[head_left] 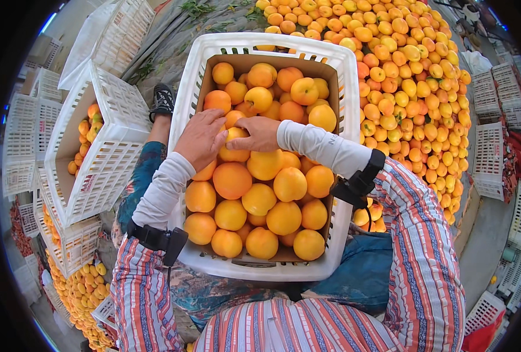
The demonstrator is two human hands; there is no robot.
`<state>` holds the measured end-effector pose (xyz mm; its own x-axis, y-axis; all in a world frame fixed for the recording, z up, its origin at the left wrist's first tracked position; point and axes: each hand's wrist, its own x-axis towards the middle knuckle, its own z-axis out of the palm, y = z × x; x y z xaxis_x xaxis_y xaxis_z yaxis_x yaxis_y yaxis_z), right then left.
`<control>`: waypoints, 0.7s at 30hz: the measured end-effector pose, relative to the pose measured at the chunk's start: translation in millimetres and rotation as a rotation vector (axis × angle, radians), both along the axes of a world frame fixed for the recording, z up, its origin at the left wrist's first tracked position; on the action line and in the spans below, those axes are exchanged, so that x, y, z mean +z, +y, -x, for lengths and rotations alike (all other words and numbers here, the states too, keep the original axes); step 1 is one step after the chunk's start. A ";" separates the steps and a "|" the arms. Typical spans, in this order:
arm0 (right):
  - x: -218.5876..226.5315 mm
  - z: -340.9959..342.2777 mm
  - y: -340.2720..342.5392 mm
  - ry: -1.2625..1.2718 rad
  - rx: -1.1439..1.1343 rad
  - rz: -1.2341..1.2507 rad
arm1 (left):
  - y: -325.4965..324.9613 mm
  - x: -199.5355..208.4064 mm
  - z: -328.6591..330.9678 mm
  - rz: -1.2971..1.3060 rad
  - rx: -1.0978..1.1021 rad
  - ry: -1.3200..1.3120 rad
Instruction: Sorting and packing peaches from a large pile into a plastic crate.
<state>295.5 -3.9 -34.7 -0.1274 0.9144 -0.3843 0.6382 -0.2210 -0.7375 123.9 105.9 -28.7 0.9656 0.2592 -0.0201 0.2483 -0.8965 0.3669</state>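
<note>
A white plastic crate (345, 176) lined with brown cardboard stands in front of me, filled with round yellow-orange fruits (259, 199) that look like apricots or yellow peaches. Over its middle left, my left hand (200, 138) bends its fingers against one fruit, the thumb at that fruit's left side. From the right, my right hand (257, 134) curls round the same fruit (234, 136), its thumb across the front. The fruit stays low among the others, and some fingertips are hidden.
A large heap of the same fruits (410, 88) lies to the right and beyond the crate. Tilted, stacked white crates (110, 117) stand at left, one part-filled with fruit. More fruits (84, 296) lie lower left; stacked crates (488, 158) line the far right.
</note>
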 end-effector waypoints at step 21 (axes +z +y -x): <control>43.1 -119.0 -3.5 -0.874 -0.156 0.236 | -16.8 3.8 4.5 0.034 0.042 -0.032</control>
